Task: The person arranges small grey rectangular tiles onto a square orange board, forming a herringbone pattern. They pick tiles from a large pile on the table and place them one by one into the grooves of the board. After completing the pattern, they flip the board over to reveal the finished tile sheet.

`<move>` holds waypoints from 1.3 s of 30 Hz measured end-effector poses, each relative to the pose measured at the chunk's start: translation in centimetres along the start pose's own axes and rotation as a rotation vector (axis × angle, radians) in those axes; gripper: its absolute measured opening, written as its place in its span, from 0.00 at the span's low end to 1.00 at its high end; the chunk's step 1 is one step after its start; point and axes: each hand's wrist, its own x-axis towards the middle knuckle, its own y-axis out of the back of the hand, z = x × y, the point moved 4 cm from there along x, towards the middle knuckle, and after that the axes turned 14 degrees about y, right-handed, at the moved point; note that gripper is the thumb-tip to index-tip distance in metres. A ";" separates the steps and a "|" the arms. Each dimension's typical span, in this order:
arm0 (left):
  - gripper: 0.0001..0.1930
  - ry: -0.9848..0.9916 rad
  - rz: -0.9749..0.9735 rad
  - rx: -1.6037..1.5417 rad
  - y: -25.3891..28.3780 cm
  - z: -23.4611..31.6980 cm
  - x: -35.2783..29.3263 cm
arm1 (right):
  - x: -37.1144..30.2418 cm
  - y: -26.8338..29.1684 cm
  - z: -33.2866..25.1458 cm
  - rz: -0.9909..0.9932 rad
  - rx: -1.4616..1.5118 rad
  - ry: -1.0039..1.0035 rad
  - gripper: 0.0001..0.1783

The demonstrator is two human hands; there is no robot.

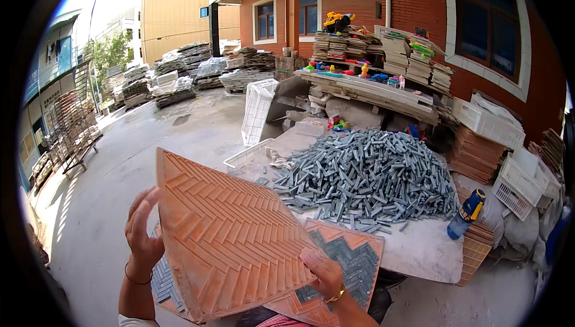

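Note:
An orange herringbone mould tray [233, 231], its grooves bare, is tilted up in front of me. My right hand [323, 272] grips its lower right edge, thumb on the grooved face. Beside the tray's left edge, my left hand [142, 228] has its fingers stretched out; whether the palm touches the edge I cannot tell. Beneath lies a second orange tray [372, 252], partly filled with dark grey strip tiles [350, 255]. More grey tiles laid in herringbone [165, 282] show under the left side, mostly hidden by the raised tray.
A big heap of loose grey strip tiles [371, 174] covers the worktable [422, 258]. A blue bottle [466, 214] stands at its right edge. White crates [259, 111] and stacked orange trays [476, 154] surround it. Toys lie on a stone slab [371, 90] behind.

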 end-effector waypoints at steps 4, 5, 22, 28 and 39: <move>0.54 0.806 -0.095 -0.335 -5.7 -9.0 -5.7 | -1.8 0.4 -1.3 -0.027 0.311 -0.593 0.11; 0.54 0.958 -0.210 -0.401 -7.8 -10.2 -8.4 | -2.5 1.0 -1.3 0.022 0.414 -0.715 0.12; 0.19 1.612 -0.907 -1.174 -16.2 1.1 -23.0 | -14.2 8.3 -6.4 0.473 0.815 -1.481 0.26; 0.22 1.663 -1.058 -1.539 -20.9 2.8 -14.5 | -9.9 13.3 -3.1 0.582 0.891 -1.420 0.26; 0.40 1.757 -0.954 -1.619 -32.1 -0.2 -0.2 | 0.2 17.1 10.1 0.290 0.952 -1.608 0.52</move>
